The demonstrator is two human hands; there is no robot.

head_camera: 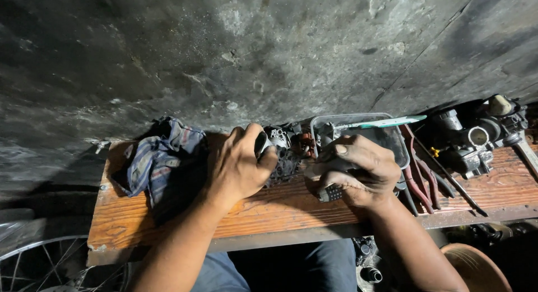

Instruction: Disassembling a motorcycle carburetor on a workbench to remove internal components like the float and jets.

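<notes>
My left hand point(238, 167) is closed around a dark, greasy metal engine part point(278, 150) that rests on the wooden bench point(168, 213) near its middle. My right hand point(352, 170) is curled beside it and grips a small dark ribbed piece point(330, 193) at its lower edge. The two hands almost touch over the part. My fingers hide most of the part and of the small piece.
A crumpled striped rag point(159, 160) lies left of my hands. A clear plastic tub point(364, 129) with a green-handled toothbrush point(386, 123) across it stands behind my right hand. Red-handled pliers point(417, 177), a carburettor point(471, 143) and other tools lie at right. A rough grey wall point(252, 51) is behind.
</notes>
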